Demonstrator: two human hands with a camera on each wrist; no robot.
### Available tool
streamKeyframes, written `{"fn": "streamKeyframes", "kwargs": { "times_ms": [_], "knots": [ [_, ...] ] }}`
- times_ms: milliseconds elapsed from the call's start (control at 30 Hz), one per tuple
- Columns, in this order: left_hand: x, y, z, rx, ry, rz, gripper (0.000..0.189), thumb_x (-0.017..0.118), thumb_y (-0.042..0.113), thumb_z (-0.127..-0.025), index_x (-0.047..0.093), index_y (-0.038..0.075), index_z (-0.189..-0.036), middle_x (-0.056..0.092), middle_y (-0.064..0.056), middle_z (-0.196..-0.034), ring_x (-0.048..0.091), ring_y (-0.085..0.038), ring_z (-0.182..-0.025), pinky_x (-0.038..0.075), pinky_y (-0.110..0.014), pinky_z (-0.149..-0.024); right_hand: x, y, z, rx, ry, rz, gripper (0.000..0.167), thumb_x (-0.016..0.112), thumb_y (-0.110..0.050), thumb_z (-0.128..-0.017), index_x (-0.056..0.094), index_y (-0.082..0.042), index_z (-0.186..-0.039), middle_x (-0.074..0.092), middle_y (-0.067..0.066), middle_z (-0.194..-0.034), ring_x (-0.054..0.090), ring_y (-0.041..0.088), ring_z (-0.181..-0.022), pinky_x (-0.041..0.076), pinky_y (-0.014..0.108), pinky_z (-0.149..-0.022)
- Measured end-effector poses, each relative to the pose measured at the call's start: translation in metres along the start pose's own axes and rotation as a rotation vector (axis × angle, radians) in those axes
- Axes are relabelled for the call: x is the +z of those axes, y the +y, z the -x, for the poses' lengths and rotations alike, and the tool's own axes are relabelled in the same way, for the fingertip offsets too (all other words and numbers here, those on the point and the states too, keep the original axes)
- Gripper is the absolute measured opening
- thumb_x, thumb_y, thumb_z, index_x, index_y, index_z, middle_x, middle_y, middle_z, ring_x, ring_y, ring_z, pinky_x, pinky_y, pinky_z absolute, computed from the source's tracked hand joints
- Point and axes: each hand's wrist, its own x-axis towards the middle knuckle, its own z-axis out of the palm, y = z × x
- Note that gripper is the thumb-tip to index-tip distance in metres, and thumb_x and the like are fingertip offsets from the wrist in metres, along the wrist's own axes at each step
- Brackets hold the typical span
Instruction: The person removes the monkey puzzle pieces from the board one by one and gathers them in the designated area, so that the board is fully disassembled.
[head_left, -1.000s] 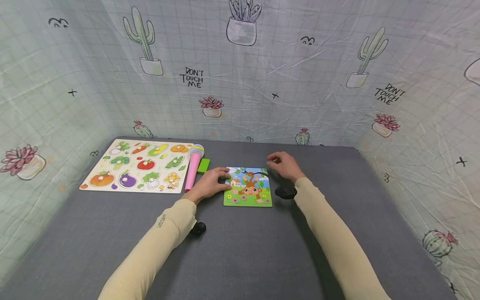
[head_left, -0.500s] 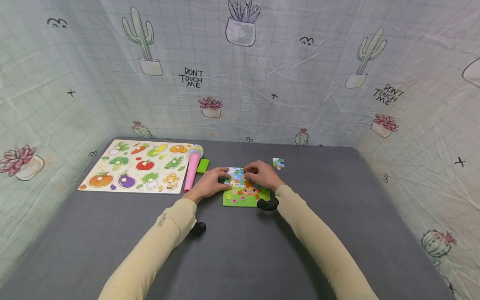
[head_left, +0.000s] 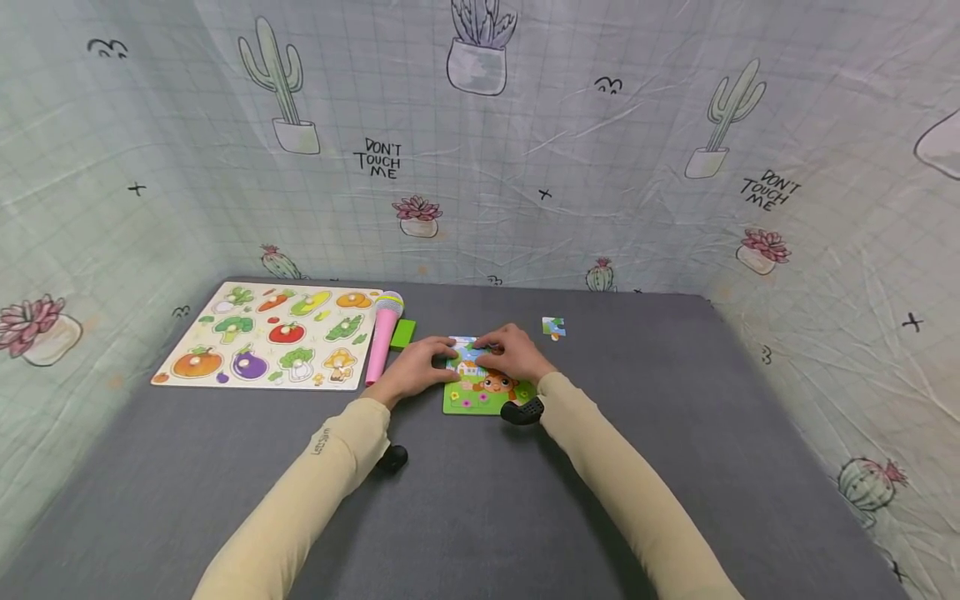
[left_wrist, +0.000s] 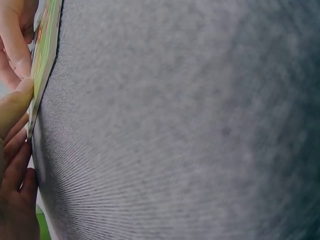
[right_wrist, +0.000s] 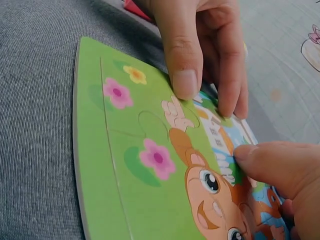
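Note:
A small monkey jigsaw puzzle point(head_left: 467, 402) lies flat in the middle of the table. At its left edge my left hand point(head_left: 415, 370) holds it, thumb point(right_wrist: 184, 80) on the picture and fingers along the upper left side. My right hand point(head_left: 517, 353) reaches over the upper part, covering the top right corner. Its thumb point(right_wrist: 267, 160) touches the picture beside the printed house, with the index finger mostly hidden behind. I cannot tell whether a piece is pinched there. Beyond the right hand, one loose puzzle piece point(head_left: 554, 327) lies on the table.
A vegetable puzzle board point(head_left: 255, 333) lies at the back left. Beside it are a pink toy microphone point(head_left: 383, 333) and a green block point(head_left: 402, 334). A patterned cloth point(head_left: 480, 167) rises behind the dark grey table point(head_left: 450, 500).
My right hand has moved from the table beyond the puzzle's right edge left over its upper part. The loose piece now shows where that hand was. My left hand stays put.

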Motion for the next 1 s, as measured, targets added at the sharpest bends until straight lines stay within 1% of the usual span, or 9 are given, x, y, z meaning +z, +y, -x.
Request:
{"fn": "streamKeyframes", "kwargs": {
  "times_ms": [100,200,400,500,633,733,900,1000],
  "knots": [
    [-0.0005,0.0004,-0.0005,-0.008,-0.006,0.002,0.041,0.076,0.023,-0.087,0.067,0.002,-0.121,0.051,-0.013,-0.143,0.043,-0.031,-0.135,0.034,-0.046,-0.112,0.0003,-0.0035,0.0004,0.029,0.001,0.009,0.028,0.065,-0.025,-0.096,0.068,-0.014,-0.122,0.044,0.011,-0.116,0.043,0.025,-0.095,0.042,0.039,-0.08],
    [-0.0013,0.0013,-0.0001,0.0,-0.005,-0.004,0.04,0.075,0.023,-0.088,0.067,0.001,-0.121,0.051,-0.014,-0.142,0.043,-0.032,-0.134,0.034,-0.047,-0.111,0.0,-0.0059,-0.0002,0.045,-0.003,0.027,0.027,0.065,-0.024,-0.096,0.068,-0.015,-0.121,0.044,0.011,-0.117,0.042,0.025,-0.096,0.042,0.039,-0.08],
    [-0.0019,0.0027,0.0017,0.013,-0.001,-0.006,0.039,0.075,0.022,-0.088,0.068,0.0,-0.12,0.052,-0.016,-0.141,0.044,-0.033,-0.134,0.035,-0.047,-0.111,-0.0002,-0.0077,-0.0023,0.051,-0.013,0.048,0.026,0.066,-0.024,-0.095,0.069,-0.015,-0.119,0.045,0.012,-0.118,0.043,0.025,-0.097,0.041,0.041,-0.082],
    [-0.0017,0.0028,0.0018,0.02,0.0,-0.009,0.039,0.075,0.022,-0.087,0.068,0.0,-0.119,0.052,-0.016,-0.141,0.044,-0.034,-0.133,0.035,-0.047,-0.11,0.0,-0.0081,-0.0028,0.059,-0.013,0.045,0.026,0.067,-0.024,-0.095,0.069,-0.016,-0.119,0.044,0.012,-0.119,0.042,0.027,-0.1,0.04,0.043,-0.085],
    [-0.0011,0.0023,0.0014,0.027,0.004,-0.017,0.039,0.075,0.023,-0.088,0.068,0.001,-0.119,0.052,-0.016,-0.141,0.045,-0.033,-0.133,0.036,-0.047,-0.11,0.0001,-0.0092,-0.0025,0.076,-0.004,0.028,0.025,0.068,-0.025,-0.094,0.069,-0.017,-0.117,0.043,0.013,-0.122,0.038,0.031,-0.109,0.037,0.047,-0.089],
    [-0.0014,0.0024,0.0016,0.023,0.004,-0.016,0.039,0.075,0.023,-0.088,0.068,0.001,-0.119,0.052,-0.015,-0.141,0.045,-0.033,-0.133,0.035,-0.047,-0.11,0.0002,-0.0099,-0.0022,0.076,-0.002,0.039,0.025,0.068,-0.026,-0.094,0.069,-0.018,-0.117,0.044,0.012,-0.122,0.036,0.032,-0.112,0.035,0.048,-0.091],
    [-0.0022,0.0036,0.0025,0.016,-0.005,-0.016,0.04,0.075,0.023,-0.088,0.068,0.001,-0.12,0.052,-0.015,-0.141,0.044,-0.033,-0.133,0.035,-0.047,-0.11,0.0006,-0.0101,-0.0035,0.051,0.007,0.106,0.025,0.068,-0.027,-0.094,0.07,-0.02,-0.118,0.046,0.011,-0.12,0.036,0.031,-0.111,0.035,0.047,-0.089],
    [-0.0018,0.0035,0.0019,0.019,-0.009,-0.021,0.04,0.075,0.023,-0.088,0.068,0.001,-0.12,0.052,-0.015,-0.141,0.044,-0.033,-0.133,0.035,-0.047,-0.11,0.0008,-0.0099,-0.0035,0.044,0.016,0.128,0.024,0.068,-0.027,-0.094,0.071,-0.02,-0.117,0.046,0.01,-0.122,0.035,0.031,-0.111,0.034,0.049,-0.092]
  ]
}}
